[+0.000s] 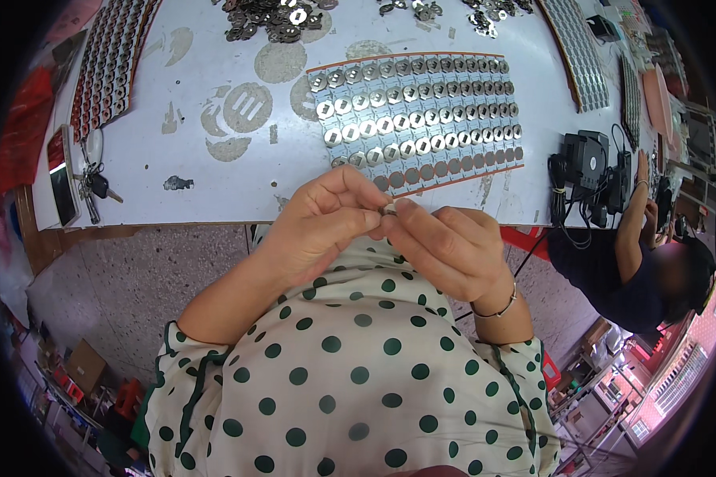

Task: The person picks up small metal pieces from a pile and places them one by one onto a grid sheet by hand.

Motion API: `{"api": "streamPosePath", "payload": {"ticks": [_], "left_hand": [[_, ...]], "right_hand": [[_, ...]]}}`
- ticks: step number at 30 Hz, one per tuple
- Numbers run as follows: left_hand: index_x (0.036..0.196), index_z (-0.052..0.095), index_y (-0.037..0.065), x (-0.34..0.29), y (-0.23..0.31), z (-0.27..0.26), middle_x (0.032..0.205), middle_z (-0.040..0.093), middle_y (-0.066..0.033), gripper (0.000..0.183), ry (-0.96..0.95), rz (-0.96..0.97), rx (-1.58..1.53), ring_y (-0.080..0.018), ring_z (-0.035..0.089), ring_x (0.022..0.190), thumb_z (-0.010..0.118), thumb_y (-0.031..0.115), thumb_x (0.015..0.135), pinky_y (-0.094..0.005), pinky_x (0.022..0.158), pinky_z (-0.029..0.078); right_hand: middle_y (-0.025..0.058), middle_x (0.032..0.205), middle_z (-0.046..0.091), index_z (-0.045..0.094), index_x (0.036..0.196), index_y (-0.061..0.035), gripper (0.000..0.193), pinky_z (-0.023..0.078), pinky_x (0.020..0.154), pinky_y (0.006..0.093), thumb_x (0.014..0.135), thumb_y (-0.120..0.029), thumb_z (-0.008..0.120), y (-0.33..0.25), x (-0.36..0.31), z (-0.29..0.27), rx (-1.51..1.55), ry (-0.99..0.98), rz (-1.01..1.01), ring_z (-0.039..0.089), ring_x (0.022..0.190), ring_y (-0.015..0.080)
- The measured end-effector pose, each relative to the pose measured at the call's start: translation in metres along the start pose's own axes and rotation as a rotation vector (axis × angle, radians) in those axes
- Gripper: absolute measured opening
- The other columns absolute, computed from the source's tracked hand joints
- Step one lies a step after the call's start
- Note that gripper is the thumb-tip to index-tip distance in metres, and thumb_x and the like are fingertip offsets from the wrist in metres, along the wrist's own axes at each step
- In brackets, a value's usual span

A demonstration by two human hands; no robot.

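My left hand (326, 213) and my right hand (452, 245) meet at the table's front edge. Both are closed in a pinch on one small metal piece (388, 210), mostly hidden by the fingertips. Just beyond them lies a light blue panel (453, 156) with orange edges. Rows of round, shiny metal pieces (385, 125) with diamond-shaped centres sit on it. Along the panel's nearest row the discs (428, 172) look darker and plain. My left fingers cover the panel's near left corner.
Loose metal pieces (274, 17) lie heaped at the back, with smaller piles (485, 20) beside them. Filled panels stand left (113, 67) and right (577, 56). Keys (97, 184) and a phone (62, 175) lie left. A black device (585, 159) with cables and another person (636, 270) are right.
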State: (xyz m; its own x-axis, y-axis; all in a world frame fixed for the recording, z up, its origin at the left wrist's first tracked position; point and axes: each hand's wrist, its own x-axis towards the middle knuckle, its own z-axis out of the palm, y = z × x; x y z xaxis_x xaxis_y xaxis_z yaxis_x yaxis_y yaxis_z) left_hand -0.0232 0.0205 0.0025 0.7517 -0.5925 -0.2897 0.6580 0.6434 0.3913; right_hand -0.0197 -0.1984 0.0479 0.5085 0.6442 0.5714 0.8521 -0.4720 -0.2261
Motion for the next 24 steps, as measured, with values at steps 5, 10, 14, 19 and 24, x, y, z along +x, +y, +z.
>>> {"api": "streamPosePath", "payload": {"ticks": [5,10,14,19,24], "left_hand": [[0.107,0.061,0.002,0.006,0.020,-0.005,0.105,0.072,-0.0107,0.007,-0.071,-0.116,0.095,-0.0183,0.072,0.098,0.061,0.001,0.100,-0.0330,0.087,0.057],[0.105,0.059,0.000,0.011,0.036,-0.007,0.099,0.073,-0.0140,0.012,-0.146,-0.216,0.317,-0.0167,0.073,0.084,0.065,-0.004,0.096,-0.0295,0.077,0.061],[0.104,0.059,0.000,0.011,0.042,-0.007,0.095,0.074,-0.0127,0.013,-0.132,-0.234,0.384,-0.0171,0.074,0.082,0.067,-0.005,0.095,-0.0295,0.075,0.061],[0.099,0.061,0.000,0.013,0.042,-0.009,0.093,0.073,-0.0118,0.008,-0.213,-0.196,0.467,-0.0181,0.075,0.083,0.066,-0.005,0.096,-0.0303,0.076,0.062],[0.099,0.061,0.000,0.008,0.036,-0.009,0.092,0.073,-0.0119,0.007,-0.191,-0.200,0.421,-0.0193,0.075,0.083,0.065,-0.005,0.096,-0.0298,0.075,0.061]], "right_hand": [[0.0097,0.110,0.071,0.077,0.099,-0.0019,0.032,0.044,0.050,0.0217,0.067,-0.003,0.079,0.005,-0.001,-0.005,0.066,-0.029,-0.029,0.057,0.063,0.0112],[0.0076,0.108,0.072,0.077,0.098,-0.0041,0.029,0.045,0.051,0.0221,0.068,-0.004,0.078,0.006,0.000,-0.007,0.129,-0.061,-0.043,0.057,0.063,0.0113],[0.0070,0.107,0.072,0.078,0.097,-0.0050,0.029,0.046,0.052,0.0223,0.068,-0.004,0.079,0.006,0.000,-0.007,0.138,-0.073,-0.039,0.056,0.063,0.0111],[0.0059,0.107,0.073,0.079,0.095,-0.0060,0.029,0.046,0.053,0.0223,0.067,-0.005,0.080,0.004,0.000,-0.004,0.158,-0.066,-0.042,0.056,0.063,0.0106],[0.0045,0.107,0.073,0.080,0.095,-0.0075,0.030,0.047,0.055,0.0226,0.065,-0.006,0.081,0.001,-0.002,-0.002,0.198,-0.045,0.000,0.058,0.065,0.0104]]}}
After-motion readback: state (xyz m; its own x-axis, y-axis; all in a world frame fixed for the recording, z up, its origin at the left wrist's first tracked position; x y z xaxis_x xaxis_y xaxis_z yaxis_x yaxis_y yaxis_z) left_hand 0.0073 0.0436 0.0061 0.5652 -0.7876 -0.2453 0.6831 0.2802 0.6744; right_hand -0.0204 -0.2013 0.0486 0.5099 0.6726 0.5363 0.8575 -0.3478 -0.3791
